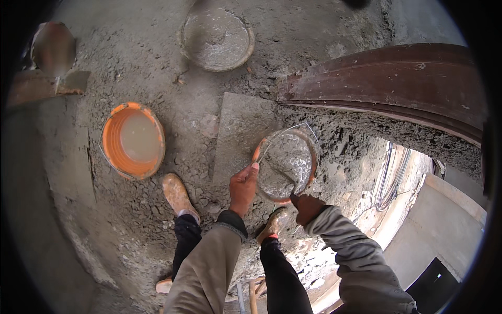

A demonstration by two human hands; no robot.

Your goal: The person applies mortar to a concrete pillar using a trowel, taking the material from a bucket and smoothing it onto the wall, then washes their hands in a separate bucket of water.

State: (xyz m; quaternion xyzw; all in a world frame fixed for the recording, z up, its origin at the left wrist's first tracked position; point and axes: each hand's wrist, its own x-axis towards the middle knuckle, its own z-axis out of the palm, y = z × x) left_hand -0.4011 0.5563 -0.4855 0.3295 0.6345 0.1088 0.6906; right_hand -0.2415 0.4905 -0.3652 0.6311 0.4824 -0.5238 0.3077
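Head view: gripping the bucket at left edge with left hand; grasping tool handle, slanting up-left toward grey mix, with right hand.

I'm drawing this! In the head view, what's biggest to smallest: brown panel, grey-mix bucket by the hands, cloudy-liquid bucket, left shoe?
1. Brown panel
2. Grey-mix bucket and cloudy-liquid bucket: too alike to rank
3. Left shoe

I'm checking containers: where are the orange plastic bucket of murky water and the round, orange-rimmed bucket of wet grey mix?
Orange plastic bucket of murky water (114,138): head view, left inner wall.
Orange-rimmed bucket of wet grey mix (257,152): head view, left rim.
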